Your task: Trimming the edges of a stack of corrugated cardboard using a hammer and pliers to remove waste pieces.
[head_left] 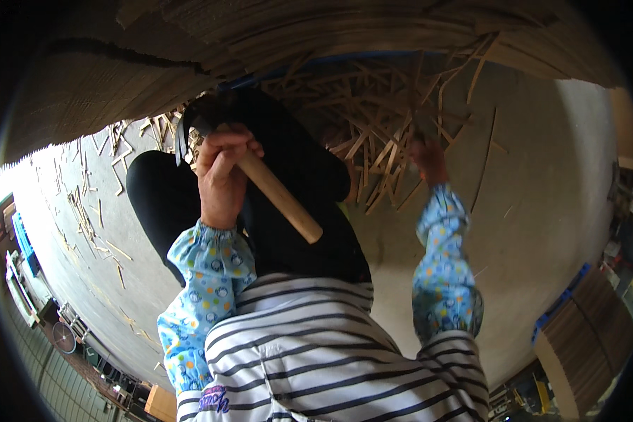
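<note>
My left hand (225,165) is closed around a wooden-handled tool (281,198), gripping it near its head end. The pale round handle slants down to the right across my dark trousers. The tool's head is dark and mostly lost in shadow beyond my fingers, so its kind is unclear. Over the floor to the right, my right hand (429,160) looks curled closed, in shadow and slightly blurred. Whatever it may hold cannot be made out. Just beyond and beside it lies a tangled heap of thin brown cardboard-like strips (376,137).
A large layered brown stack (302,32), like cardboard sheets, looms across the far side, close above the strips. More loose strips (84,211) litter the grey floor (527,169) on the left. At the right stands another brown stack (587,330) with a blue edge.
</note>
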Demonstrator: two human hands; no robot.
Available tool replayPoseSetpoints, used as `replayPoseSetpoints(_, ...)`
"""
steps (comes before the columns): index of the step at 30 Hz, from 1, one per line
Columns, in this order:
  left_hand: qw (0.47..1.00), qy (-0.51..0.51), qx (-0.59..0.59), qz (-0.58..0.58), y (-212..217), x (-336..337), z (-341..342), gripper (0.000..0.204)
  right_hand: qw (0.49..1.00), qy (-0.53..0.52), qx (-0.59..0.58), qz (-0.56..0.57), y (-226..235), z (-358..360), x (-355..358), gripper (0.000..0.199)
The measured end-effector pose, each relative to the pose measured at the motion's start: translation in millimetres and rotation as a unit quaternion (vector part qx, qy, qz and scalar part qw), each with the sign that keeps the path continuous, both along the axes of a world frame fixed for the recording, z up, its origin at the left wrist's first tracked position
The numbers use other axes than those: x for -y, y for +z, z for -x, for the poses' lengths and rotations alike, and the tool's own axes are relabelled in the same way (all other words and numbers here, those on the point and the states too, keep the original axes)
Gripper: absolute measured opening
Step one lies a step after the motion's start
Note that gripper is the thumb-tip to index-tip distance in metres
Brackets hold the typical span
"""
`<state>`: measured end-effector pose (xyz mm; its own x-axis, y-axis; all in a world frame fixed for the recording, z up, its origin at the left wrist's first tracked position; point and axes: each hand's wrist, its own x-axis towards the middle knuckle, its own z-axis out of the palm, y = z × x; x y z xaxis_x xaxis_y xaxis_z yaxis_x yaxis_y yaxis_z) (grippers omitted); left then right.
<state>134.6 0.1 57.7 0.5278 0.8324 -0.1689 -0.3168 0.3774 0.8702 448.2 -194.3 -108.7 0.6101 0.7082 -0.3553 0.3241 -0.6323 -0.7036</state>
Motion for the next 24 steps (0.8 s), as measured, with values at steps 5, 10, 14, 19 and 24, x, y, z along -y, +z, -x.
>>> replayPoseSetpoints(5,1.000,0.018,-0.004,-0.024,6.0,-4.6,17.0,0.013,0.950,-0.083,-0.295,-0.051,102.7,26.2,-30.7,0.036)
replayPoseSetpoints(10,0.998,0.027,-0.006,0.048,0.7,-5.9,3.9,0.012,0.966,-0.091,-0.229,-0.081,102.8,-26.5,-87.0,0.038)
replayPoseSetpoints(14,0.994,0.041,0.047,0.091,-1.5,-10.9,10.6,0.012,0.996,0.042,-0.069,-0.023,96.7,-57.8,-124.8,0.034)
replayPoseSetpoints(19,0.996,0.033,0.036,0.071,-4.7,-9.3,10.7,0.012,0.956,-0.112,-0.221,-0.157,92.0,-29.5,-130.1,0.030)
replayPoseSetpoints(24,0.998,0.051,-0.011,0.039,16.6,-8.9,17.3,0.012,0.983,0.017,-0.098,-0.151,102.6,-0.7,-143.0,0.024)
